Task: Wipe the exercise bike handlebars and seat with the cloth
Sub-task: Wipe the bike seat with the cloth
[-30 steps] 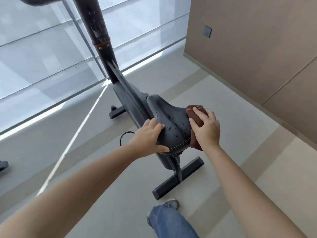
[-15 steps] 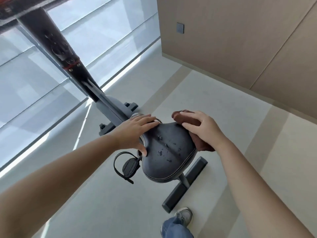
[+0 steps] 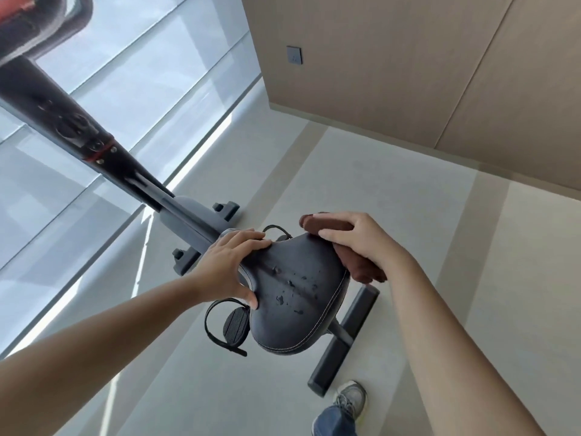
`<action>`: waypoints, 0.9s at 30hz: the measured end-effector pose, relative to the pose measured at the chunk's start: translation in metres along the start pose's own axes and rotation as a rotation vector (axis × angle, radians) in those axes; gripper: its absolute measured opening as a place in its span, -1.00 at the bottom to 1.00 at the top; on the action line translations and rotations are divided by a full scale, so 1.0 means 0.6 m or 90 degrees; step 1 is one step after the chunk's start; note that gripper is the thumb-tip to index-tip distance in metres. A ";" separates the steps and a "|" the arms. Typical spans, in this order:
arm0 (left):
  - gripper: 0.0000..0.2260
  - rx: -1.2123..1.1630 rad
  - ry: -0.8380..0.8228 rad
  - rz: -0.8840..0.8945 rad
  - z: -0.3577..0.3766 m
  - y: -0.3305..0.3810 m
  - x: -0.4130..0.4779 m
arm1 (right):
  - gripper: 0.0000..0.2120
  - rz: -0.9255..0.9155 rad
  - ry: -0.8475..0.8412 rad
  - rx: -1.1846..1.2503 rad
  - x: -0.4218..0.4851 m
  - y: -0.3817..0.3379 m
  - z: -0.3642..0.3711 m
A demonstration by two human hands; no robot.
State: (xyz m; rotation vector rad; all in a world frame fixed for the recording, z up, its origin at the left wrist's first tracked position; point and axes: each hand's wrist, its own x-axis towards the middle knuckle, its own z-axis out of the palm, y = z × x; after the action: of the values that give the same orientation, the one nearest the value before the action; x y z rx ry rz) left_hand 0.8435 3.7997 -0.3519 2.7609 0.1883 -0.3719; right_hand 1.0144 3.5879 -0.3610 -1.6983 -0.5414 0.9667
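Note:
The black bike seat (image 3: 298, 303) fills the middle of the view, with dark wet spots along its centre groove. My left hand (image 3: 229, 265) grips the seat's narrow front end, fingers over the top and thumb on its left side. My right hand (image 3: 361, 243) holds a folded brown cloth (image 3: 327, 226) against the seat's right edge; part of the cloth hangs below my wrist. The handlebar (image 3: 34, 29) shows only as a dark blurred shape at the top left, above the slanted post (image 3: 63, 121).
The bike's rear foot bar (image 3: 342, 338) lies on the pale floor below the seat, a strapped pedal (image 3: 234, 325) hangs to its left. My shoe (image 3: 350, 399) stands by the bar. A glass wall runs along the left, a brown panelled wall at the right.
The view has swung over the seat, now seen from above. My left hand slid from the seat's left side to its front end. My right hand with the cloth stayed on the right edge.

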 end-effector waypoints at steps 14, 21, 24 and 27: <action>-0.06 -0.042 0.011 0.003 0.004 -0.005 0.002 | -0.71 -0.077 0.239 0.053 -0.054 0.059 0.040; -0.05 -0.054 0.027 0.019 0.004 -0.004 0.002 | -0.78 0.039 -0.006 -0.047 0.027 -0.008 0.006; -0.05 -0.046 0.036 0.029 0.007 -0.006 0.001 | -0.79 0.010 0.106 -0.006 0.010 0.012 0.020; -0.05 -0.040 0.042 0.039 0.008 -0.012 0.006 | -0.79 -0.022 0.216 0.048 -0.020 0.025 0.035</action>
State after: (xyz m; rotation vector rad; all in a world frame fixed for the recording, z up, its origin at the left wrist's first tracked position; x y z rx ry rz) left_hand 0.8449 3.8047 -0.3597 2.7119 0.1285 -0.2538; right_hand 0.9886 3.5858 -0.3735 -1.7319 -0.3054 0.6464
